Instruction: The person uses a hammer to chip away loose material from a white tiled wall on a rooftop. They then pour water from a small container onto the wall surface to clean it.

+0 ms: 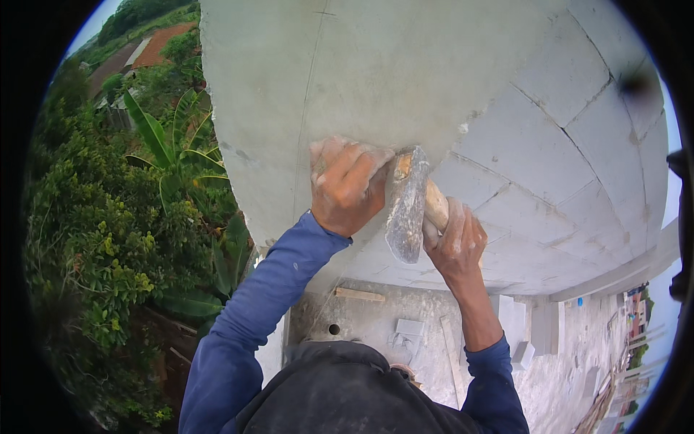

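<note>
A pale grey wall of large smooth masonry blocks fills the upper middle of the view, its thin mortar joints bending away to the right. Left of it lies dense green foliage with broad banana leaves, and a red tiled roof shows far off at the top left. Below the wall, a grey concrete floor carries a short wooden offcut and some loose pale blocks.

The left hand, coming out of a blue long sleeve, lies flat against the wall's lower edge, its fingers spread and dusted with mortar, gripping nothing. Just to its right, the right hand has its fingers wrapped firmly around the wooden handle of a mortar-caked steel trowel. The trowel's blade hangs between the two hands, pointing downward, with its upper end close against the wall.
</note>
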Demonstrator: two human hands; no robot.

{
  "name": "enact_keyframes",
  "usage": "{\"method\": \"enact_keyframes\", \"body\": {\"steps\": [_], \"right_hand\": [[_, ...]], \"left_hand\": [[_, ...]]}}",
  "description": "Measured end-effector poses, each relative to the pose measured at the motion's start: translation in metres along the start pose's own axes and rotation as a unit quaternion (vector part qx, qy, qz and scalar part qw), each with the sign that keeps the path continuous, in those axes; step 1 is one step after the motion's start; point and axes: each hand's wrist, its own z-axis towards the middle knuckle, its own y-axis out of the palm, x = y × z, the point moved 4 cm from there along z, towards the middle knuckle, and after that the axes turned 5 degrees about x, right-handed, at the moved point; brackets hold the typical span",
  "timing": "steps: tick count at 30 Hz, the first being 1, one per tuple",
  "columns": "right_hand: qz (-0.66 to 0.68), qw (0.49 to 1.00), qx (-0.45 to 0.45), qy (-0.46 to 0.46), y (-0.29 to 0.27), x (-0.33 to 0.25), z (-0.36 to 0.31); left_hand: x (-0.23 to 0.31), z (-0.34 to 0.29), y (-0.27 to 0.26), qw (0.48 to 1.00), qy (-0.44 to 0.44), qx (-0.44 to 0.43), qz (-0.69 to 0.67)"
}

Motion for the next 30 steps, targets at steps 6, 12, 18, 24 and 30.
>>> {"method": "enact_keyframes", "body": {"steps": [6, 12, 18, 24, 30], "right_hand": [[0.037, 0.999, 0.022, -0.012, -0.005, -0.005, -0.002], [0.013, 1.0, 0.019, -0.005, -0.004, -0.003, -0.001], [-0.01, 1.0, -0.028, 0.001, 0.003, 0.0, -0.001], [0.031, 0.999, -0.005, -0.02, -0.001, 0.001, 0.0], [0.031, 0.998, 0.037, -0.028, 0.002, 0.004, 0.001]], "left_hand": [[-0.002, 0.0, 0.002, 1.0, -0.009, 0.003, -0.017], [-0.003, 0.001, 0.003, 1.0, -0.013, -0.009, -0.005], [-0.003, 0.0, 0.002, 1.0, -0.015, 0.004, -0.023], [-0.004, -0.002, 0.003, 1.0, -0.02, -0.003, 0.01], [-0.003, 0.002, 0.002, 1.0, -0.007, -0.001, 0.006]]}}
